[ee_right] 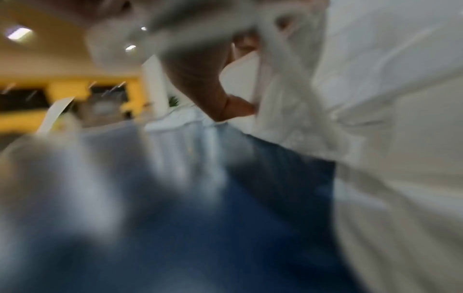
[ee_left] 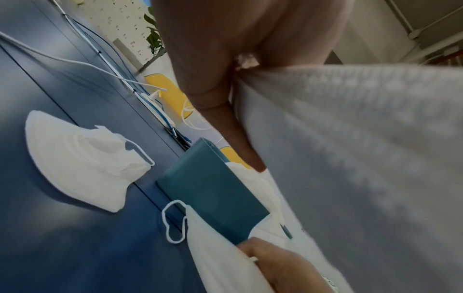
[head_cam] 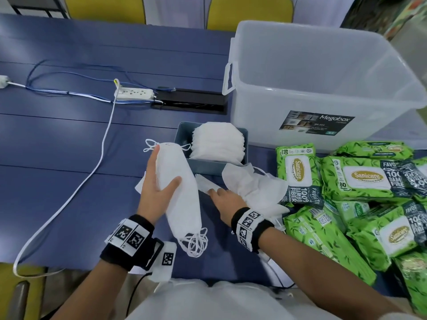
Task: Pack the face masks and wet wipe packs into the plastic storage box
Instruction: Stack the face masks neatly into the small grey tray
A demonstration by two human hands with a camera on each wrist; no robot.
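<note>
Stack of face masks [head_cam: 179, 188] — held above the bench [head_cam: 57, 139] in the left hand [head_cam: 157, 188], thumb and fingers clasping its sides, probably to keep it squared. Right hand [head_cam: 225, 199] reaches flat, its grip released, touching a loose mask [head_cam: 206, 184] beside the tray [head_cam: 182, 135]. Storage box [head_cam: 323, 72] stands behind — wipe packs [head_cam: 360, 181] right.
</note>
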